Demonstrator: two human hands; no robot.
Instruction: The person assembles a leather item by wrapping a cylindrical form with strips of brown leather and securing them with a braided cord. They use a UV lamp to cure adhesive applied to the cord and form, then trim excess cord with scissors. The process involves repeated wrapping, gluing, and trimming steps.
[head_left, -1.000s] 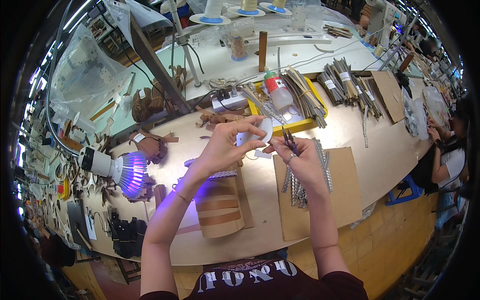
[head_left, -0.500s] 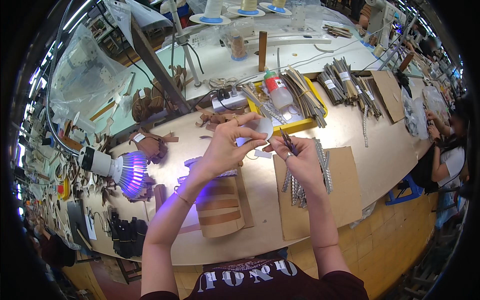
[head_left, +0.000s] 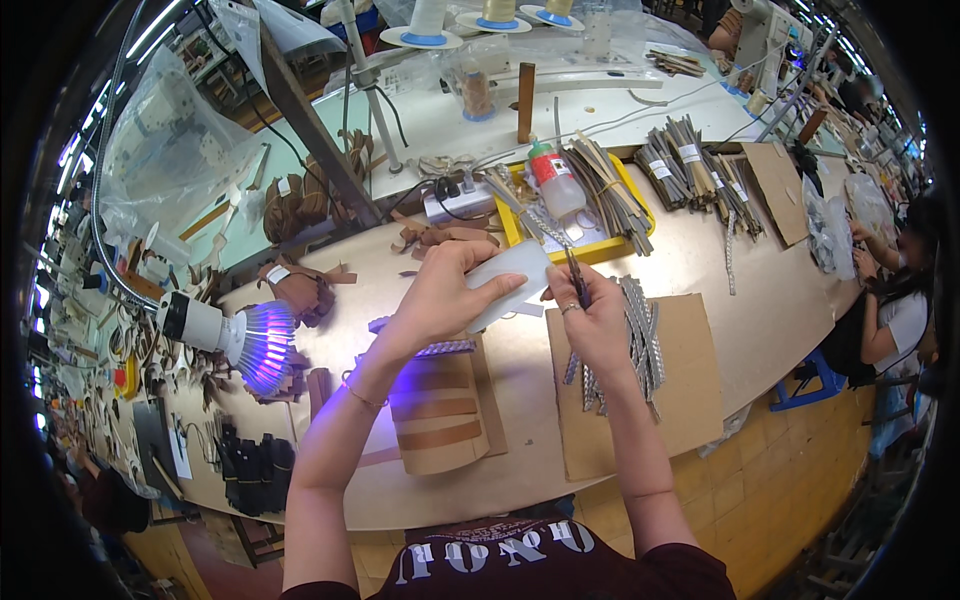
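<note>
My left hand [head_left: 442,292] is closed on a whitish, translucent flat sheet [head_left: 515,278], its thumb lying across the face. Close to the sheet's right edge, my right hand [head_left: 597,327] grips dark scissors [head_left: 575,272] with the points upward. Right thumb and fingertips sit near the sheet's corner; whether they touch it I cannot tell. Under my right wrist, silver-grey braided strips [head_left: 645,345] lie on a cardboard sheet [head_left: 690,395]. Below my left forearm stands a curved tan form [head_left: 440,458] with brown strips [head_left: 437,433] across it.
A lit purple lamp [head_left: 262,348] stands left of my left arm. Beyond my hands a yellow tray [head_left: 648,208] holds a red-labelled bottle [head_left: 557,185] and strips. Bundled strips [head_left: 690,160] lie at right, black pieces [head_left: 255,470] at left. A co-worker [head_left: 905,290] sits far right.
The sheet has turned from a curled, edge-on pose to show its broad face. My left hand has shifted slightly left and down; my right hand, with the scissors, has moved slightly right.
</note>
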